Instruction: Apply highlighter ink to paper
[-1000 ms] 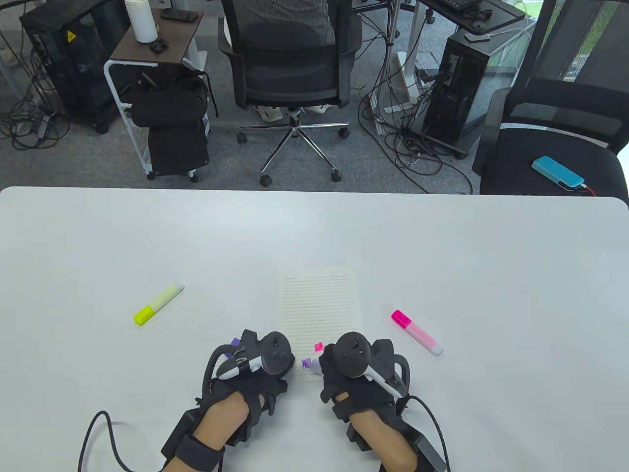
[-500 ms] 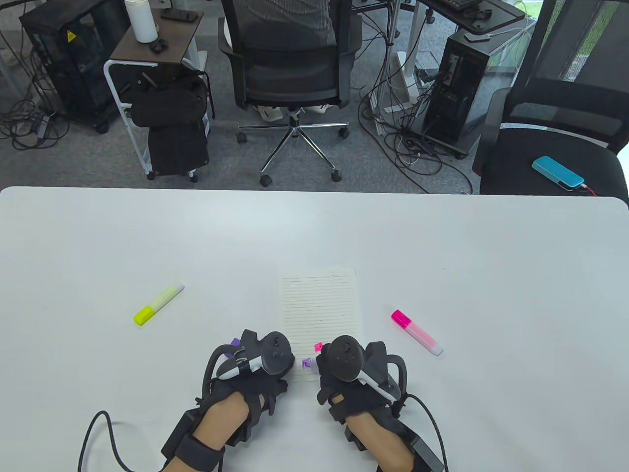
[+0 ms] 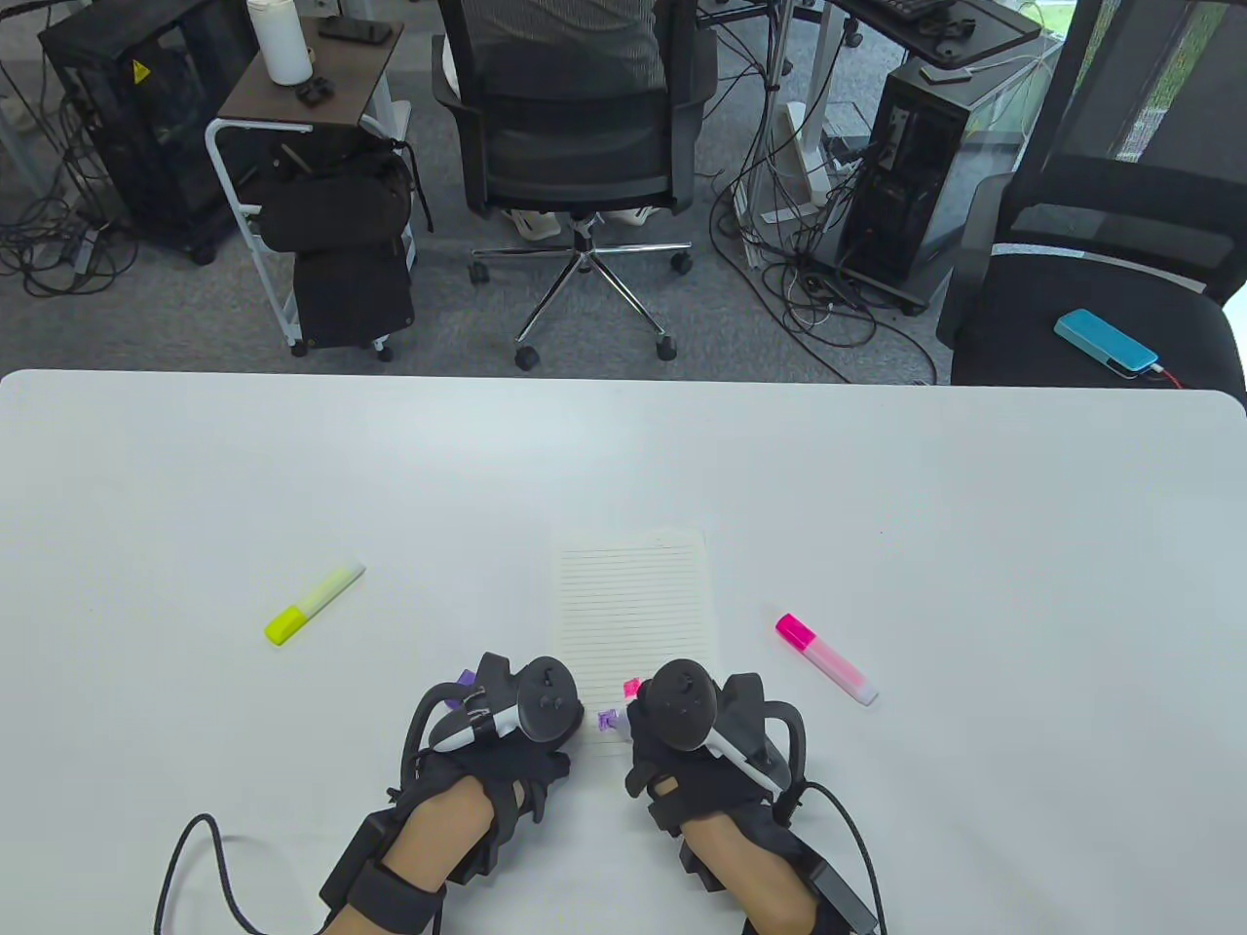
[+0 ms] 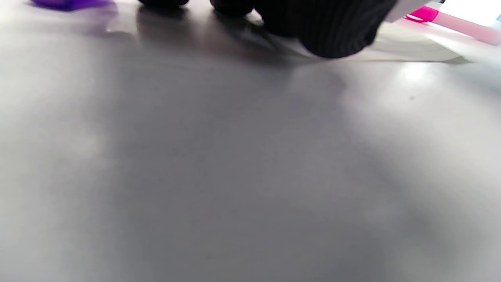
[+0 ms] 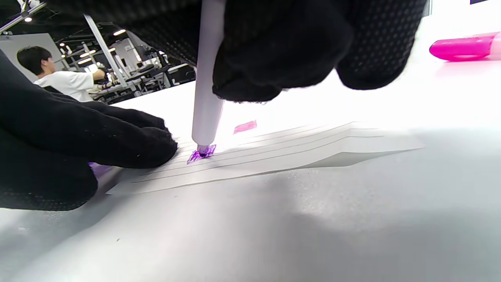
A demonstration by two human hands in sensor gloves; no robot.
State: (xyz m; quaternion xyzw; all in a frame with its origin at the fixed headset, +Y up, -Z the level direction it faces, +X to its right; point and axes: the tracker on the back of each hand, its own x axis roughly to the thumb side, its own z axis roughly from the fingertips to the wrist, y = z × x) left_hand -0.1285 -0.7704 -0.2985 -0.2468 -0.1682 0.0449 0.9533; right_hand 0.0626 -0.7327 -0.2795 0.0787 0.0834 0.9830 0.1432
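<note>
A lined paper sheet [image 3: 633, 604] lies near the table's front edge. My right hand [image 3: 648, 726] grips a white-barrelled purple highlighter [image 5: 207, 98] upright. Its tip stands on a small purple mark [image 5: 201, 153] at the paper's near edge, also seen from above as the purple mark [image 3: 609, 721]. A pink mark [image 5: 245, 126] lies just beyond it. My left hand [image 3: 546, 730] rests with curled fingers on the paper's near-left corner. The purple cap [image 4: 70, 4] shows at its little-finger side, mostly hidden.
A pink highlighter [image 3: 826, 658] lies right of the paper and a yellow highlighter [image 3: 314, 602] lies far to its left. Beyond the white table [image 3: 877, 467] stand office chairs, a cart and computer towers. A person sits in the background of the right wrist view.
My right hand has shifted slightly to the left with the highlighter tip staying on the purple mark. The left hand has not moved.
</note>
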